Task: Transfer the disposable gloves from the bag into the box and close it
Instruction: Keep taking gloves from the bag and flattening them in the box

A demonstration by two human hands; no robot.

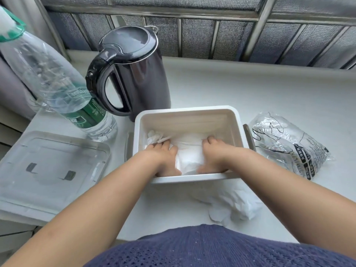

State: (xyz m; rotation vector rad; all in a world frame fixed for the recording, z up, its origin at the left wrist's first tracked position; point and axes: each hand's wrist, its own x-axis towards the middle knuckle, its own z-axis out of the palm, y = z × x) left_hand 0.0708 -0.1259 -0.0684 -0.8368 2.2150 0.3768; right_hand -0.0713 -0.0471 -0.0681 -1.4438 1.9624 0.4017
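A white rectangular box [187, 112] stands open in the middle of the white table. Thin translucent gloves [189, 151] lie inside it. Both my hands are down in the box: my left hand [163, 158] presses on the left part of the glove pile and my right hand [212, 153] presses on the right part, fingers spread. A few more gloves [235, 205] lie loose on the table in front of the box. The crumpled clear printed bag [285, 145] lies to the right of the box. The clear lid [52, 168] lies flat at the left.
A dark electric kettle [134, 74] stands right behind the box's left corner. A large clear water bottle [57, 81] with a green label leans at the left. A metal window grille [212, 26] runs along the back. The table edge is near my body.
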